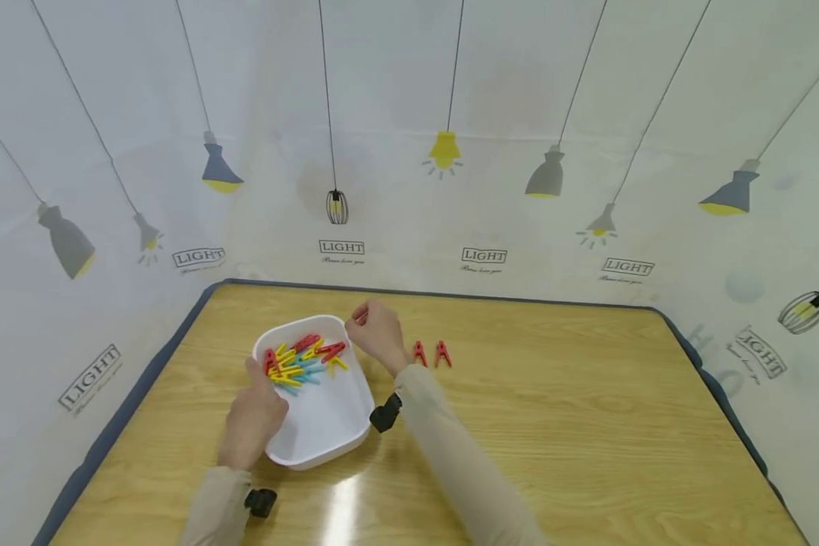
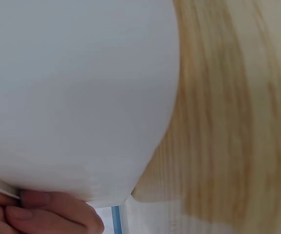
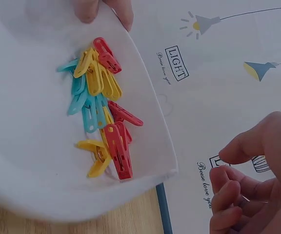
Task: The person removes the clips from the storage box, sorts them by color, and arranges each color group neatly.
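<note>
A white plastic tub (image 1: pixel 324 413) holds red, yellow and blue clothespegs (image 1: pixel 302 362), heaped toward its far end. My left hand (image 1: pixel 251 417) grips the tub's left rim; in the left wrist view its curled fingers (image 2: pixel 62 214) lie against the tub's white wall. By the far right corner of the tub is my right hand (image 1: pixel 380 334). The right wrist view shows that hand (image 3: pixel 257 190) beside the tub, thumb and fingers loosely bent with nothing between them. Two red clothespegs (image 1: pixel 419 353) (image 1: pixel 444 354) stand on the table to the right of my right hand.
The wood-grain table (image 1: pixel 560 425) has a dark blue edge. Behind it and at the sides hangs a white sheet (image 1: pixel 396 189) printed with lamps and the word LIGHT. Each wrist wears a small black camera (image 1: pixel 385 414).
</note>
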